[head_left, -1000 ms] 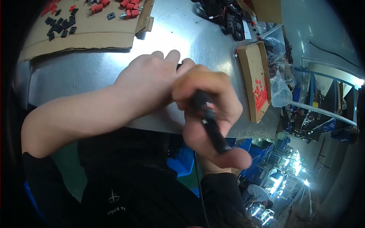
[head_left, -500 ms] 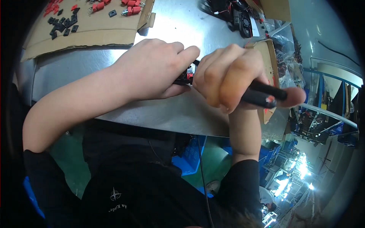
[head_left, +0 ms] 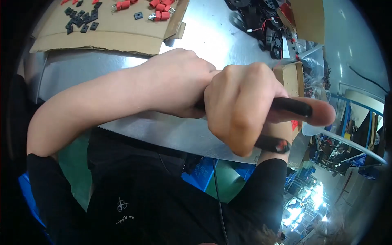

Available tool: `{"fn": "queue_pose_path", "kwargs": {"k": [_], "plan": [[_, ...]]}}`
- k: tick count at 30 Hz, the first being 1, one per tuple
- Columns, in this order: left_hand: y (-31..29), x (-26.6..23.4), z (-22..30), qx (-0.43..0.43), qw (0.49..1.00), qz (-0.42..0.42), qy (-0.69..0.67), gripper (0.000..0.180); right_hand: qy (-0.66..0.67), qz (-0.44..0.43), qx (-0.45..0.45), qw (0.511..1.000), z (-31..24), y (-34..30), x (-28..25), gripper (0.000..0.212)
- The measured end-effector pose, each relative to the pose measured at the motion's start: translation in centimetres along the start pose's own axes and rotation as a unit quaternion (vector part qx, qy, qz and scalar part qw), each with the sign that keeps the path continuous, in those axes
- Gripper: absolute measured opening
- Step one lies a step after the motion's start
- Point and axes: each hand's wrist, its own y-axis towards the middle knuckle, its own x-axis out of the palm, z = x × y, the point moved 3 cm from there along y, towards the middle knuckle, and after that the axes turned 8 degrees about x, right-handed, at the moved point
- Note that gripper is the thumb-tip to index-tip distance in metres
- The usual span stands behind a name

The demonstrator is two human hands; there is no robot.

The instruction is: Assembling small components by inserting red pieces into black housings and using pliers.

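My right hand (head_left: 241,106) is closed around pliers with two black handles (head_left: 292,107), which stick out to the right below the knuckles. The handles stand well apart, the lower one (head_left: 272,144) showing a worn reddish tip. The jaws are hidden behind my fist. Pressed up against it from the left is my left hand (head_left: 181,81), its fingers curled closed. A bit of a black part (head_left: 199,105) shows under the left hand; the rest is covered, so its kind cannot be made out.
A cardboard sheet (head_left: 122,38) at the far left carries red connectors (head_left: 162,15) and small black square pieces (head_left: 83,18). Several black fans (head_left: 277,43) with wires lie at the back right. Beside my right hand stands a cardboard box (head_left: 292,79). The metal table's (head_left: 171,136) front edge runs before me.
The plier handles have spread farther apart. My hands have come together, hiding the black part with red inside that showed between them. The whole view has shifted slightly.
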Motion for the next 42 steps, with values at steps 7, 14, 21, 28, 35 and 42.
{"fn": "queue_pose_path", "kwargs": {"k": [7, 14, 21, 28, 35, 42], "plan": [[-0.4, 0.8, 1.2, -0.016, 0.996, 0.005, 0.083, 0.052, -0.208, 0.371, -0.107, 0.899, -2.6, -5.0, 1.5, 0.105], [-1.0, 1.6, 2.8, 0.009, 0.988, 0.046, 0.146, 0.052, -0.161, 0.574, -0.180, 0.783, 0.8, -5.0, 5.2, 0.107], [-1.2, 1.8, 3.6, 0.003, 0.986, 0.047, 0.159, 0.050, -0.160, 0.571, -0.202, 0.780, 1.4, -4.8, 5.8, 0.105], [-1.4, 2.2, 3.5, 0.001, 0.981, 0.077, 0.175, 0.050, -0.134, 0.611, -0.217, 0.750, 1.4, -4.4, 6.4, 0.101], [-1.5, 2.1, 4.0, -0.008, 0.976, 0.095, 0.198, 0.048, -0.235, 0.571, -0.234, 0.751, 1.8, -4.6, 6.6, 0.106], [-1.3, 2.4, 4.0, -0.011, 0.976, 0.096, 0.196, 0.047, -0.207, 0.624, -0.209, 0.724, 2.7, -4.5, 6.5, 0.104]]}}
